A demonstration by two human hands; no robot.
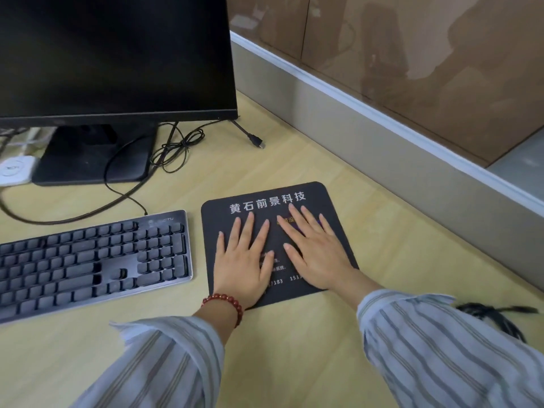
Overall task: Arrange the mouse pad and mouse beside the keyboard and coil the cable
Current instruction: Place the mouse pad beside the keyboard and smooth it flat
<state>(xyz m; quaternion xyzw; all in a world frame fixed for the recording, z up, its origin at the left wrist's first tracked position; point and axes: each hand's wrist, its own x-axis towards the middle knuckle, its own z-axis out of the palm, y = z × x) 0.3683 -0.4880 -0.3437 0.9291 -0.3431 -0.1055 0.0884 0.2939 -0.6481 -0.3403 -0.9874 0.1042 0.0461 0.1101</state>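
Note:
A black mouse pad [316, 195] with white printed characters lies flat on the wooden desk, just right of the grey keyboard [88, 260]. My left hand [243, 260] rests palm down on the pad's left half, fingers spread. My right hand [316, 251] lies palm down on the right half, fingers spread too. A dark cable [491, 315] lies bunched on the desk at the right, partly behind my right sleeve. No mouse is in sight.
A black monitor [112, 54] on its stand fills the back left. Thin black cables [173, 148] tangle beside the stand, and a loose plug [256, 141] lies behind it. A white device [14, 170] sits far left. A grey partition [382, 136] borders the desk on the right.

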